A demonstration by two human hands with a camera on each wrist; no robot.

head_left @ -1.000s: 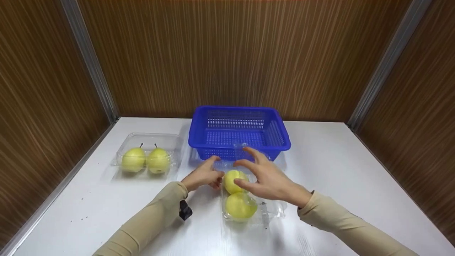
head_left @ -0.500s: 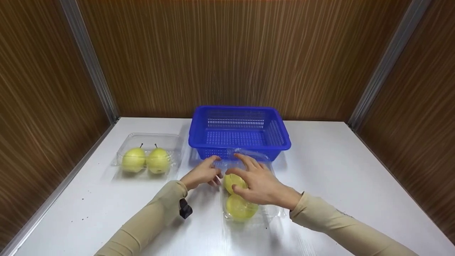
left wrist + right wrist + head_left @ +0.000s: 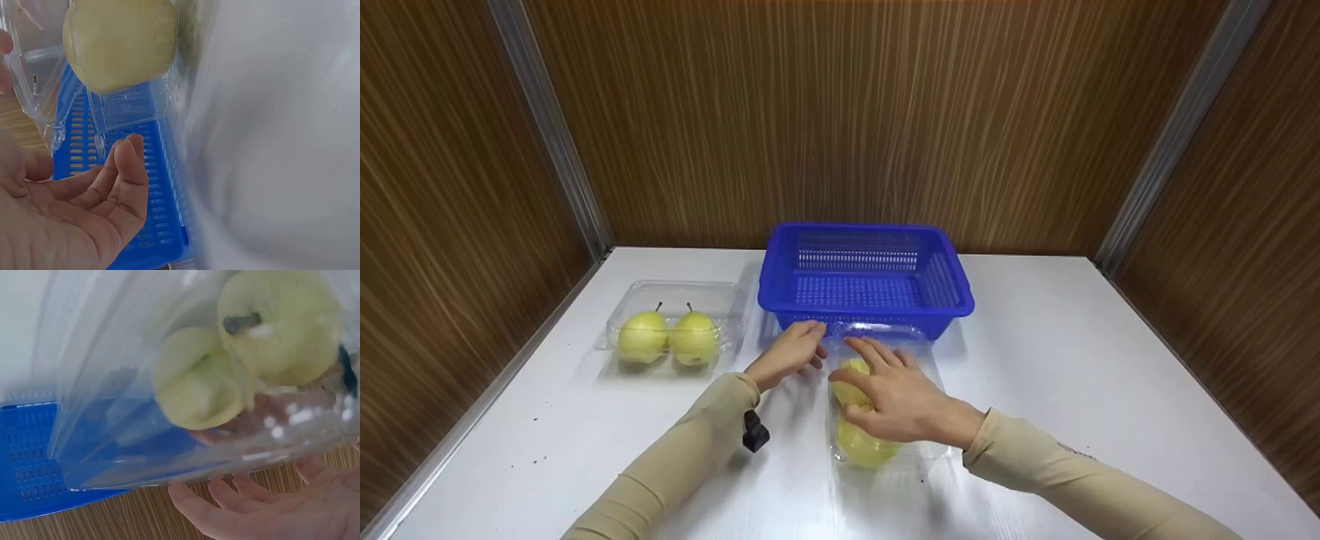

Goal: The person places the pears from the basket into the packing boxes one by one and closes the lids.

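Note:
A clear plastic clamshell box point(image 3: 919, 450) with two yellow-green pears point(image 3: 868, 442) in it lies on the table in front of the blue basket. My right hand point(image 3: 904, 397) rests over its lid, fingers spread, and partly hides the pears. In the right wrist view the fingertips point(image 3: 183, 492) touch the lid's edge, and both pears point(image 3: 194, 379) show through the plastic. My left hand point(image 3: 791, 352) is just left of the box's far corner. In the left wrist view this hand point(image 3: 95, 208) has loosely bent fingers and holds nothing; a pear point(image 3: 121, 45) shows beyond it.
The blue plastic basket point(image 3: 864, 309) stands at the back middle, close behind the box. On the left sits another clear clamshell box point(image 3: 619, 311) with two pears point(image 3: 694, 339) in it. Wood-grain panels point(image 3: 840, 112) enclose the white table point(image 3: 1035, 360) at the back and sides.
My right hand has come down and slightly left, and the clear lid has swung down over the pears. My left hand has shifted slightly away towards the basket.

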